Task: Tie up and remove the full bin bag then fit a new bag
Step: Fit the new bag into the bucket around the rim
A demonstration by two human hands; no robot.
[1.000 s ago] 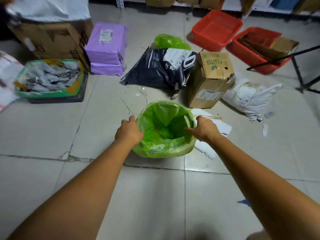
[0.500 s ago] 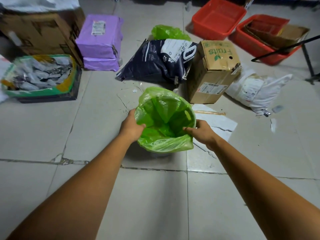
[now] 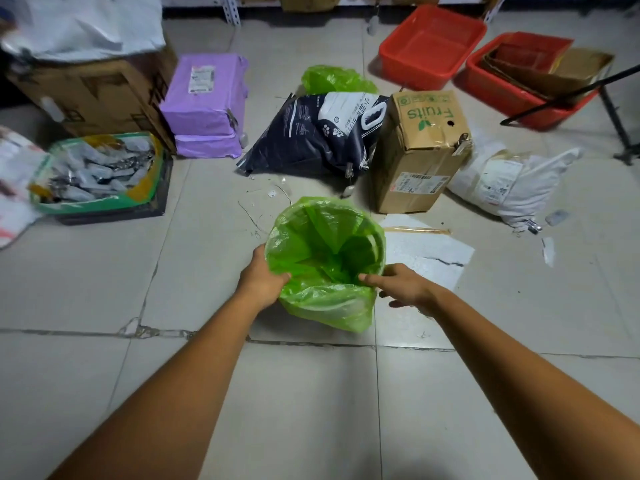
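Observation:
A small bin stands on the tiled floor in front of me, lined with a fresh green bag [image 3: 325, 258] whose edge is folded over the rim and hangs down the near side. The bin itself is hidden under the plastic. My left hand [image 3: 263, 278] grips the folded bag edge at the bin's left near side. My right hand [image 3: 398, 284] is at the right near side, fingers spread, with a fingertip touching the bag's rim. A second green bag [image 3: 337, 79], bunched up, lies farther back behind a dark sack.
Behind the bin lie a dark printed sack [image 3: 318, 133], a "Fruits" cardboard box [image 3: 419, 150], a white parcel [image 3: 509, 181] and flat white paper [image 3: 426, 251]. Purple parcels [image 3: 204, 105], a green tray of packets [image 3: 97, 174] and red crates [image 3: 429, 46] stand farther off.
My right hand has loosened from the rim and its fingers have spread. My left hand has slid nearer along the rim, and more bag hangs down the near side.

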